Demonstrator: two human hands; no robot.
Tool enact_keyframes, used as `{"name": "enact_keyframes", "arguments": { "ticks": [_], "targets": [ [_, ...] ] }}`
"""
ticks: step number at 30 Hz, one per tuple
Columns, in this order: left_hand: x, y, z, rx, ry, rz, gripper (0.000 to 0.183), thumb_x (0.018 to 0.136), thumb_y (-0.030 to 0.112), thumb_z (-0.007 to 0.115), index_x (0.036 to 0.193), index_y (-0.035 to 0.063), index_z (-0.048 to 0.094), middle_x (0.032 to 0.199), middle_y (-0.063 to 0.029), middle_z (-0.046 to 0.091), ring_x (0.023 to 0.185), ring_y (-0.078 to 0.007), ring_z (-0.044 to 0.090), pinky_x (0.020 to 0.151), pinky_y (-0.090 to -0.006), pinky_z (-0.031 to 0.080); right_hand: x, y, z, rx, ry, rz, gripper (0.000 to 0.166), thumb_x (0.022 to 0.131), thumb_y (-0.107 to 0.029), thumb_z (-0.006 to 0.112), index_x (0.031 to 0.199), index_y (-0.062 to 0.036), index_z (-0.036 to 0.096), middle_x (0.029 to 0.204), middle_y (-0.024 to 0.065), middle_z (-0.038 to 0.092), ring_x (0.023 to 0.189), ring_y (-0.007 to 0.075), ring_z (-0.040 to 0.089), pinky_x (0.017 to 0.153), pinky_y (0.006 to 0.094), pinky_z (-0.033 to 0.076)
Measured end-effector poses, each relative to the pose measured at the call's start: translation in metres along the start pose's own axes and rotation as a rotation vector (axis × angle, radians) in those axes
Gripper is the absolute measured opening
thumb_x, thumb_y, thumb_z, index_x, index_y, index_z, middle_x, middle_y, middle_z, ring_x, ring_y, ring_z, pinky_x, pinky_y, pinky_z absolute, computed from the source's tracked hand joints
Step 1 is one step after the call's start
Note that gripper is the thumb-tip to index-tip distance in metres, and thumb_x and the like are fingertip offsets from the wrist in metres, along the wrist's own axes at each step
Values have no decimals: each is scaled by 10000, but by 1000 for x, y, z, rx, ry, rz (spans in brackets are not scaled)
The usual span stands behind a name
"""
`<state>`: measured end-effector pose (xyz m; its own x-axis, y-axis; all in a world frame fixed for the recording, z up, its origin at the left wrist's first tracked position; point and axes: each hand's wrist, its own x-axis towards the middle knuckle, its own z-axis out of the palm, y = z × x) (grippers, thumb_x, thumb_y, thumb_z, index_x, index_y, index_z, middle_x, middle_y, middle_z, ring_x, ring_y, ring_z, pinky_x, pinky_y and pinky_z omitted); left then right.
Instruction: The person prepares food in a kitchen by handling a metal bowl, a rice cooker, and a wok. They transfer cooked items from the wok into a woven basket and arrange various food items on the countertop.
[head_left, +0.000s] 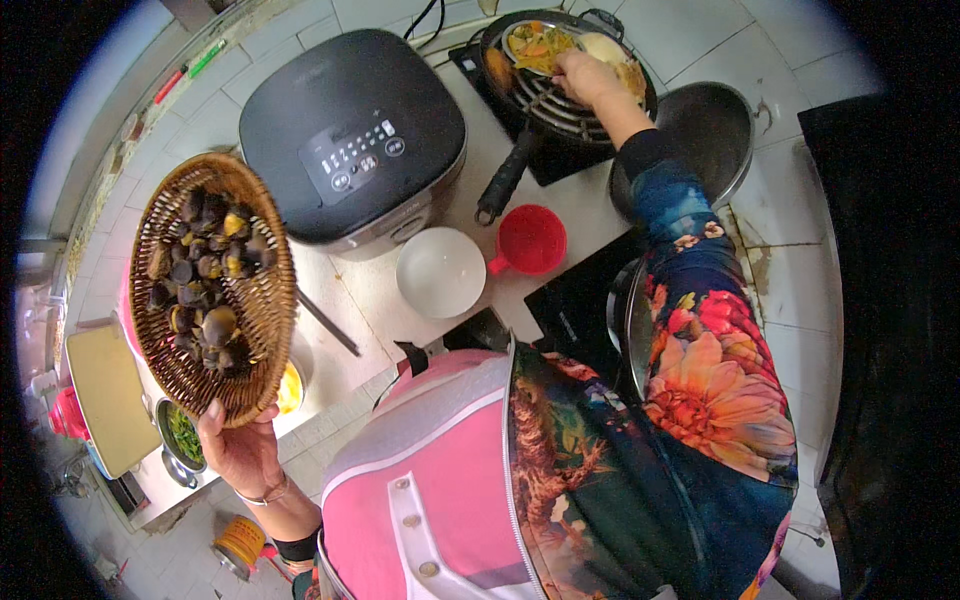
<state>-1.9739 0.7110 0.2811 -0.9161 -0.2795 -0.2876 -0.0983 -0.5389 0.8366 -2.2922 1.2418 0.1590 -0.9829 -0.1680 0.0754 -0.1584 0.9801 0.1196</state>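
My left hand (244, 450) grips the near end of an oval wicker basket (271, 360), raised at the left. Inside lies a heap of small dark brown, rounded pieces that look like mushrooms (217, 326), some with yellowish patches. My right hand (589, 79) reaches to the back, over a metal steaming rack (551, 105) in a black pan (517, 161). Its fingertips are at the edge of a plate of cut vegetables (536, 46); whether they pinch anything is hidden. A pale rounded food piece (602, 49) and a browned one (630, 79) lie on the rack beside this hand.
A black electric cooker (337, 97) stands at the back. Before me are a white bowl (441, 271), a red cup (531, 238) and dark chopsticks (328, 322). A large wok (690, 135) leans at the right. A bowl of greens (184, 435) and a cutting board (112, 397) are at left.
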Motion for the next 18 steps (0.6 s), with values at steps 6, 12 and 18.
{"name": "enact_keyframes", "arguments": {
  "ticks": [6, 12, 18],
  "targets": [
    [14, -4, -36, -189, -304, -39, 359, 874, 148, 501, 1187, -26, 488, 1126, -186, 592, 936, -277, 626, 756, -353, 562, -69, -25, -57, 267, 79, 447, 257, 764, -275, 661, 875, -43, 661, 910, 189, 646, 877, 332, 627, 768, 411, 496],
    [20, -6, -52, -193, -190, 19, 370, 879, 144, 497, 1194, -47, 469, 1119, -209, 588, 972, -300, 613, 786, -369, 561, -167, -111, -11, 419, -519, 651, 430, 796, -350, 632, 1007, 24, 640, 963, 231, 635, 924, 348, 615, 826, 391, 485],
    [24, 3, -65, -265, -364, -53, 373, 881, 119, 484, 1213, -49, 451, 1136, -211, 576, 981, -313, 608, 793, -368, 563, -210, -106, -67, 527, -3, 628, 275, 812, -230, 624, 999, -29, 642, 925, 150, 669, 862, 257, 639, 783, 360, 487]
  ]
}}
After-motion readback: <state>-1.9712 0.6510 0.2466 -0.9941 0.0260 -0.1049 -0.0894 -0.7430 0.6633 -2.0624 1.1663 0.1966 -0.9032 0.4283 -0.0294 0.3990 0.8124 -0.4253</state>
